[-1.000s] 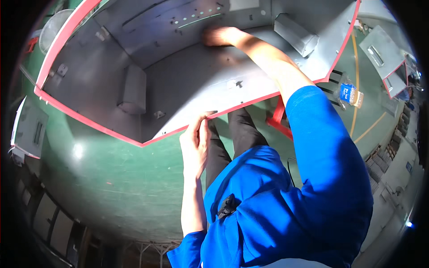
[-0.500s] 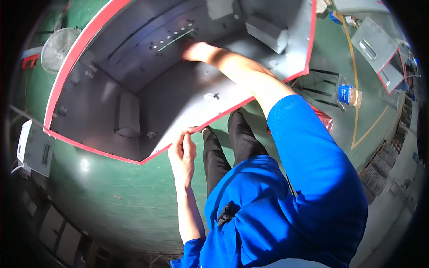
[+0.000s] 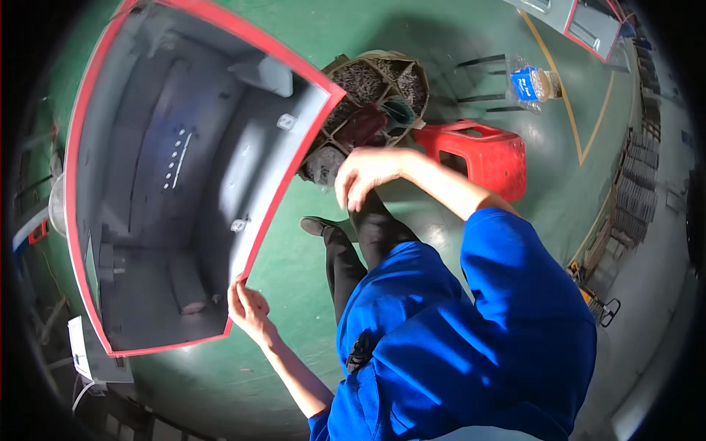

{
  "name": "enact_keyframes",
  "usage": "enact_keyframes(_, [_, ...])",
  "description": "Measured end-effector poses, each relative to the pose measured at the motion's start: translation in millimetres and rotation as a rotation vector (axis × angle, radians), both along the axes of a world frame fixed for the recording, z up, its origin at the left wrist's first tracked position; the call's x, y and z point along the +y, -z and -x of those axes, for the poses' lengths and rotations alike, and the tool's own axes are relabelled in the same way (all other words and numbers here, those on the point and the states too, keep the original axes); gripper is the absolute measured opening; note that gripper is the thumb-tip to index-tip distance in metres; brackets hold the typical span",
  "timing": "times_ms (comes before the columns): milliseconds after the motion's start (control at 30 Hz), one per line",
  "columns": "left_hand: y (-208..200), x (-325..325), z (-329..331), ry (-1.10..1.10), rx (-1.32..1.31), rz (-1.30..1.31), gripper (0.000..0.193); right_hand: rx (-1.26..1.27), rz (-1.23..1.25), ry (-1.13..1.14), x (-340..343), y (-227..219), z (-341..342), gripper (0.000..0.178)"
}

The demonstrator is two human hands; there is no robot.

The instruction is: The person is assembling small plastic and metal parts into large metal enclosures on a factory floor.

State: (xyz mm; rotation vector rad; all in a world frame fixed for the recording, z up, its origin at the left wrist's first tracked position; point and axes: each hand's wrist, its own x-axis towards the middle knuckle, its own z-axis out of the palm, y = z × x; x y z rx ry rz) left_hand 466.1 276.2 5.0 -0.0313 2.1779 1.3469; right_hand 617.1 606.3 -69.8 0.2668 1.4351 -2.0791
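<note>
A large grey metal cabinet shell (image 3: pixel 209 213), open side toward me, fills the left of the view. Red trim (image 3: pixel 74 184) runs around its rim. At the near corner of that rim, my left hand (image 3: pixel 252 312) pinches the red-trimmed edge between thumb and fingers. My right hand (image 3: pixel 368 175) hangs in the air in front of a round divided bin (image 3: pixel 421 77), its fingers loosely bent downward and apart, with nothing visible in them. Small metal parts (image 3: pixel 360 81) fill several compartments of the bin. A row of holes and a slot show in the cabinet's back panel.
A red plastic stool (image 3: pixel 496 158) stands right of the bin. Beyond it lies a blue-labelled plastic-wrapped package (image 3: pixel 531 84) near a yellow floor line (image 3: pixel 570 110). Another grey cabinet with red trim (image 3: pixel 594 29) is at the far right. Stacked parts (image 3: pixel 634 195) line the right side.
My right hand has come out of the cabinet and moved to the bin. The view has turned right, bringing the bin and stool into sight. My left hand stays on the rim.
</note>
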Motion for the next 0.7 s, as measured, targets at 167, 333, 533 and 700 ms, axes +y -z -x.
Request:
enact_keyframes(167, [-3,-3,-4,-0.063,0.015,0.090,0.023,-0.479,-0.604,1.057,135,189,-149,0.013])
enact_keyframes(333, [-5,2,6,-0.076,-0.027,0.080,0.026,-0.564,-0.990,1.126,188,287,-192,0.016])
enact_keyframes(533, [-13,9,5,-0.163,-0.006,0.181,0.026,-0.692,-1.297,0.604,196,290,-140,0.025])
enact_keyframes(700, [-39,67,-23,-0.049,0.121,0.481,0.039,-0.851,-1.236,0.592,177,315,-132,0.026])
